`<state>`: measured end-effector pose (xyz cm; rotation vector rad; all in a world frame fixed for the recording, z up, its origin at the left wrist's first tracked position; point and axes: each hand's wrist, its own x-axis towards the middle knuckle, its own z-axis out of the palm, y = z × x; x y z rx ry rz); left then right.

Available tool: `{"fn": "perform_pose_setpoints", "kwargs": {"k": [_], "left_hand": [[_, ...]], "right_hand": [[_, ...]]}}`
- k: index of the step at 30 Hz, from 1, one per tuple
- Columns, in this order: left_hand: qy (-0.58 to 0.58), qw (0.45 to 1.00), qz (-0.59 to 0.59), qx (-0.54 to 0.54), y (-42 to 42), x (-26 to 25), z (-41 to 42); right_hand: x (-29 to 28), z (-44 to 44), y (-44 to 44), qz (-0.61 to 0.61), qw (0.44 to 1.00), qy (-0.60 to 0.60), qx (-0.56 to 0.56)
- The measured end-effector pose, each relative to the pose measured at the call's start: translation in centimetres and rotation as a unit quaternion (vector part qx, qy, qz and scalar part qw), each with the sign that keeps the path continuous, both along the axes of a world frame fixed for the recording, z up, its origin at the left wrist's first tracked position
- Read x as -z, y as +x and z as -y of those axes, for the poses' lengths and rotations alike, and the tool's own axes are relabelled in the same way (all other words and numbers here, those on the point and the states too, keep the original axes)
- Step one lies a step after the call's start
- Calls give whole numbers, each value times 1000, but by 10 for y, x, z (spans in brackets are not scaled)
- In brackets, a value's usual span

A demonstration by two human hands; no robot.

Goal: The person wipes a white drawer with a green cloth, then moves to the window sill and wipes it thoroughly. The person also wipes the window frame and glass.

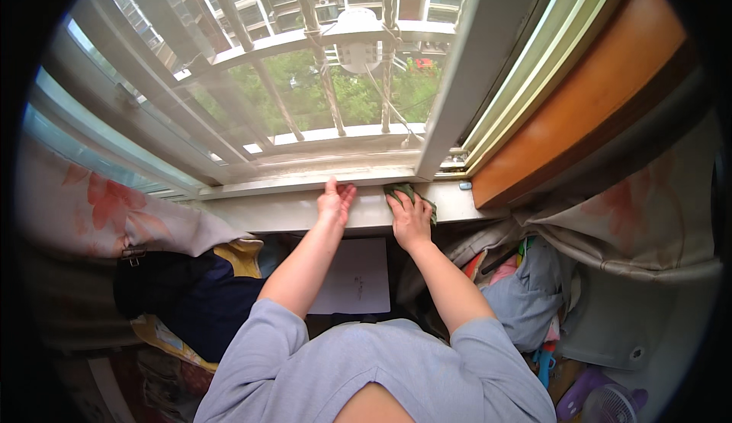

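My right hand [410,220] presses a dark green cloth [433,208] onto the white windowsill [369,214]. The cloth is bunched under the fingers, and much of it is hidden by them. To its left, my left hand [336,203] is turned on its side at the lower rail of the window frame [274,185], fingers apart and nothing in them. Behind both hands stands a sliding window with a mesh screen [343,157]. Its upright frame post [452,91] meets the rail just beyond the cloth.
A small grey-blue object [465,185] lies at the sill's right end, by the orange wooden trim [577,86]. Floral curtains [114,206] hang at both sides. Below are dark clothing [183,291], a white sheet [354,268], a grey-blue cloth bundle [529,297] and a small fan [611,406].
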<state>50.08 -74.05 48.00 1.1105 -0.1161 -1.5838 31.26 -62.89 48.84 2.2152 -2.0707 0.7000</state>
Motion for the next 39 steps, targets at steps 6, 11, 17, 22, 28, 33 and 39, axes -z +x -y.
{"fn": "perform_pose_setpoints", "kwargs": {"k": [6, 11, 17, 22, 28, 33, 39], "left_hand": [[-4, 999, 46, -11, 66, 0, 10], [-8, 997, 71, -38, 112, 3, 21], [1, 992, 106, -74, 168, 10, 36], [0, 988, 108, -109, 233, 24, 53], [24, 984, 91, -153, 285, 13, 56], [18, 982, 149, -117, 229, 17, 6], [-99, 958, 260, 67, 154, -14, -75]], "right_hand": [[0, 0, 1, 19, 1000, 12, 8], [-4, -1, 2, 11, 999, 31, 16], [-2, -1, 1, 8, 1000, 26, 10], [-4, 0, 1, -5, 1000, 15, 10], [-13, 15, 21, 61, 997, 30, 39], [-14, 59, 146, 47, 993, -1, -109], [-3, 57, 102, 80, 986, 16, -148]]}}
